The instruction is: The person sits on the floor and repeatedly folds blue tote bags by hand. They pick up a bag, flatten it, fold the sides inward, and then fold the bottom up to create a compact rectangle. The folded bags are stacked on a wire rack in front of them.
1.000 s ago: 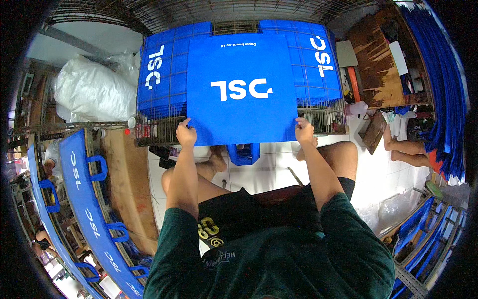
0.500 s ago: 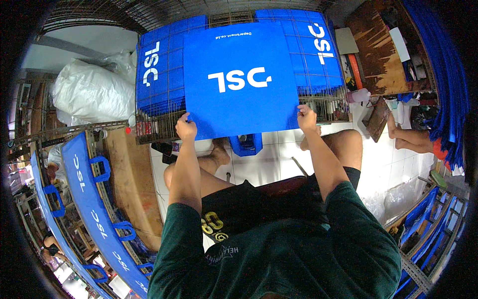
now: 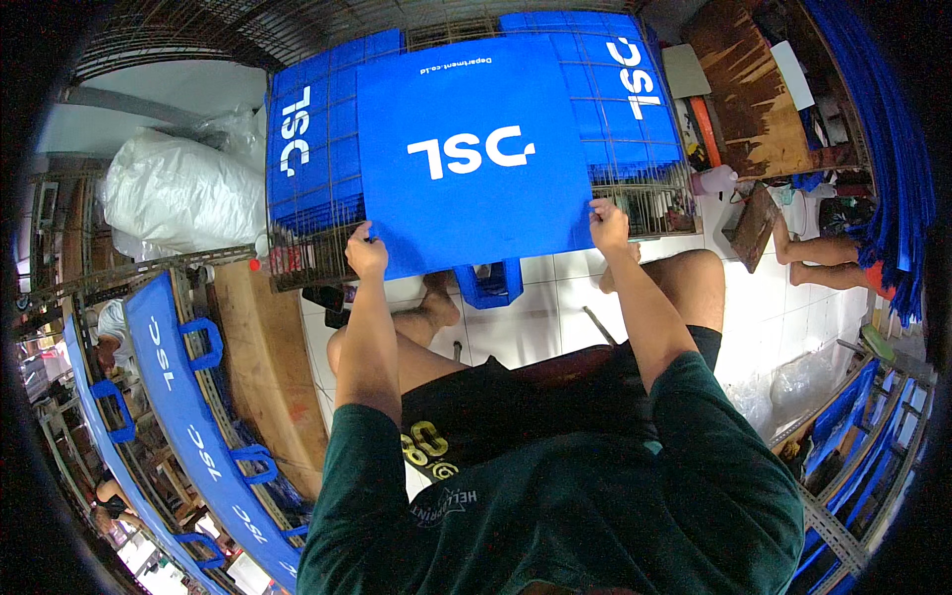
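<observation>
A flat blue fabric panel (image 3: 476, 208) with white print lies over a wire drying rack (image 3: 645, 213) before me, its near edge toward my body. At its near left corner, the fingers of my left hand (image 3: 368, 255) are closed on the fabric. My right hand (image 3: 610, 228) pinches the near right corner in the same way. Beneath the near edge hangs a blue strap handle (image 3: 489, 290); which piece it belongs to I cannot tell. More printed blue fabric, a left piece (image 3: 317, 119) and a right piece (image 3: 625, 109), lies under the rack's wires on either side.
At left stand a plastic-wrapped white roll (image 3: 183, 188), a wooden board (image 3: 263, 367) and racked blue bags (image 3: 188, 407). Blue fabric (image 3: 897, 198) hangs at far right, near another person's legs (image 3: 828, 263). A lower-right metal rack (image 3: 833, 535) holds more blue pieces.
Both hands stay on the near corners of the fabric panel. The panel and rack appear slightly further left and up, mostly with a small shift of the whole view.
</observation>
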Available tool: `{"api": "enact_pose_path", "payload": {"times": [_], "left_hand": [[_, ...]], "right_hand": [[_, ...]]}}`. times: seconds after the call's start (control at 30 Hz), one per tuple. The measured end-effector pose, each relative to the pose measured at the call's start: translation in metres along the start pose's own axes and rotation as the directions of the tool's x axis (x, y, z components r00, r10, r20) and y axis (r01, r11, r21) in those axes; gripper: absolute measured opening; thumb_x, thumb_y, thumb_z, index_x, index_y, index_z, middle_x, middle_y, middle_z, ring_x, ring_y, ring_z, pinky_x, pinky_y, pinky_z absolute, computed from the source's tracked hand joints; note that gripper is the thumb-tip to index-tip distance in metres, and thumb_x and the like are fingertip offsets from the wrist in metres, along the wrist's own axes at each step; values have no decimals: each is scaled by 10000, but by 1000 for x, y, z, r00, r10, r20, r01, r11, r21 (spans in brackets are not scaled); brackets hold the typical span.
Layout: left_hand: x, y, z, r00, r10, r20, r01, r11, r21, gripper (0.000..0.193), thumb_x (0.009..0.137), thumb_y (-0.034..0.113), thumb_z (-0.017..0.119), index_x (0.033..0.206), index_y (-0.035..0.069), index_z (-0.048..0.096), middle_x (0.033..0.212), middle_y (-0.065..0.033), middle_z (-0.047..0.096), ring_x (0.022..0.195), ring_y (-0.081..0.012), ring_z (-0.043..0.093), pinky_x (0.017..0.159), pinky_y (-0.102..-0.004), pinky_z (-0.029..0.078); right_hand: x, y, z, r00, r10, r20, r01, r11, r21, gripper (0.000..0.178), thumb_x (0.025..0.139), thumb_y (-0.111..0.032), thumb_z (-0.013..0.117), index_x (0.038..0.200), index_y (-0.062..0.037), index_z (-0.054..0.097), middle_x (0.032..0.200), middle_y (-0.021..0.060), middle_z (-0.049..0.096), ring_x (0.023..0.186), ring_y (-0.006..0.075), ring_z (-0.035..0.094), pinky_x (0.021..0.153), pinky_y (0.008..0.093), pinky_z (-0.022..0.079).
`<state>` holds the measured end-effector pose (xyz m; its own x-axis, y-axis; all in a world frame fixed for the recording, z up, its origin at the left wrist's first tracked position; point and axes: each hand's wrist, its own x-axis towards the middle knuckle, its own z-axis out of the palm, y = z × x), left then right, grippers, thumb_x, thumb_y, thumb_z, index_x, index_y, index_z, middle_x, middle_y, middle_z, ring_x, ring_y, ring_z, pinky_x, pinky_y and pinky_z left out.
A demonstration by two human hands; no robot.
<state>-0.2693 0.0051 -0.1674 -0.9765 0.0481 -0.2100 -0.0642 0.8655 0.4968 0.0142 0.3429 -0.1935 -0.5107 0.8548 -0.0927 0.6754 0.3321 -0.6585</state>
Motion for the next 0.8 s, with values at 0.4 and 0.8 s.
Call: {"api": "enact_pose_path", "payload": {"times": [0.4, 0.8], "left_hand": [[-5, 8, -6, 998, -47, 43, 45, 999, 29, 421, 729, -18, 593, 1122, 131, 621, 1130, -146, 599, 970, -294, 608, 840, -395, 490], [-13, 19, -11, 987, -98, -125, 109, 991, 81, 459, 717, 63, 632, 1160, 120, 524, 1203, -108, 495, 1018, -305, 561, 843, -425, 466]], "right_hand": [[-1, 5, 1, 998, -57, -16, 57, 998, -8, 207, 712, 6, 618, 895, -88, 647, 825, 123, 658, 768, 280, 643, 686, 372, 505], [-2, 7, -5, 996, -3, -94, -1, 999, -41, 168, 753, -89, 630, 920, -94, 648, 876, 137, 650, 789, 296, 636, 704, 384, 498]]}}
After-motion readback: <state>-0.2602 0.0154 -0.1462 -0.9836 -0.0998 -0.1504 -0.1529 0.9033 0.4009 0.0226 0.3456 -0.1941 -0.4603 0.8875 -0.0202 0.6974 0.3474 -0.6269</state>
